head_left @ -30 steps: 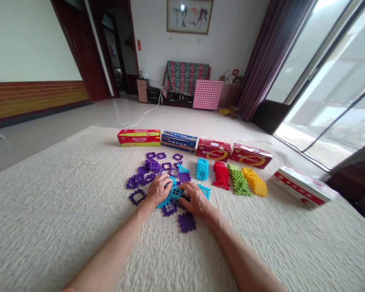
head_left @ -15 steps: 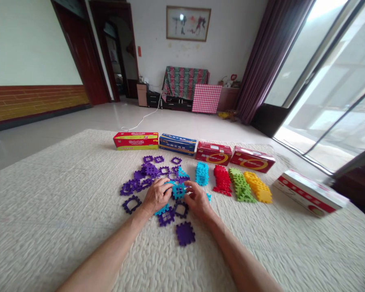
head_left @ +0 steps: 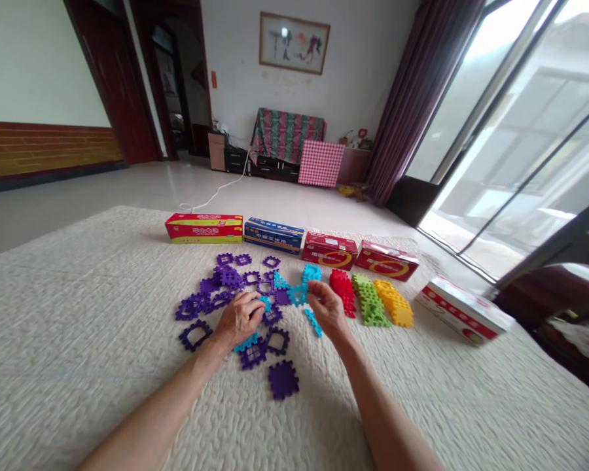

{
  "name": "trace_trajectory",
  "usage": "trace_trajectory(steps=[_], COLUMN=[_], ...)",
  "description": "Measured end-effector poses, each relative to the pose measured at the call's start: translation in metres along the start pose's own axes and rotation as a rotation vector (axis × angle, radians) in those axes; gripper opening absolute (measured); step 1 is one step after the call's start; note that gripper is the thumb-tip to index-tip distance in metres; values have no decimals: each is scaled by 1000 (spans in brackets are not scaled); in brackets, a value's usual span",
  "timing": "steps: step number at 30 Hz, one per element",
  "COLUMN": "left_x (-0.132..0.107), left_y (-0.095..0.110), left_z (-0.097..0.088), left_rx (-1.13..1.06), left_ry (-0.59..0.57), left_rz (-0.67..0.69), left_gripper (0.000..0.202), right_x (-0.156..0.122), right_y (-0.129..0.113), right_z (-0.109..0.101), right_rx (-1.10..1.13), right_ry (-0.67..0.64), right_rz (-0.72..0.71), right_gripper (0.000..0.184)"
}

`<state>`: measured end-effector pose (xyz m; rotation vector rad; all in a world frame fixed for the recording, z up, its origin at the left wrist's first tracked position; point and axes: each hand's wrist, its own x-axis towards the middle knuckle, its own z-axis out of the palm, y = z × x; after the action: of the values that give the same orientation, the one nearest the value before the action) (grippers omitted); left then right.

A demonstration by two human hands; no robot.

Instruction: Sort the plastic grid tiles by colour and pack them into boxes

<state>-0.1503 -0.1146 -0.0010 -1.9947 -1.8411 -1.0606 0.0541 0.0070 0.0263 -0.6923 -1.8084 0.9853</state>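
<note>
Pinched in my right hand [head_left: 328, 310] is a light blue square building tile [head_left: 298, 295] with a notched edge and an opening, held up off the mat. My left hand [head_left: 240, 319] has its fingers curled around another light blue tile [head_left: 265, 303], mostly hidden behind them. Under that hand shows part of a light blue piece [head_left: 246, 342]. Purple tiles lie all about, among them a solid one [head_left: 283, 379] nearest me and a heap [head_left: 228, 277] to the left. A light blue triangle [head_left: 313, 322] rests below my right fingertips.
Stacks of light blue [head_left: 311, 273], red [head_left: 342, 292], green [head_left: 370, 301] and yellow tiles [head_left: 394, 303] stand to the right. Behind is a row of boxes, including a red-yellow one [head_left: 205, 229] and a blue one [head_left: 273, 235]. A white-red box [head_left: 464, 310] sits at right.
My right hand has drawn away from the left, lifting a light blue tile up and to the right. My left hand stays around its tile. The whole view has shifted slightly.
</note>
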Motion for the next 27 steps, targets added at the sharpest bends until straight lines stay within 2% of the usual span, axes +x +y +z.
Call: trace_trajectory(steps=[2,4,10,27], left_x=[0,0,1,2], left_y=[1,1,2,4], left_z=[0,0,-2,-2], left_rx=[-6,-8,0,4], left_ry=[1,-3,-1,16], left_rz=[1,1,6,-6], left_gripper=[20,21,20,18], right_x=[7,10,8,12], right_y=[1,3,8,19], right_z=[-14,-23,-19,-18], right_rx=[-152,-288,-512,-520], right_ry=[104,143,37,-20], right_rz=[-16,-42,-154,-211], right_gripper=[26,26,26,29])
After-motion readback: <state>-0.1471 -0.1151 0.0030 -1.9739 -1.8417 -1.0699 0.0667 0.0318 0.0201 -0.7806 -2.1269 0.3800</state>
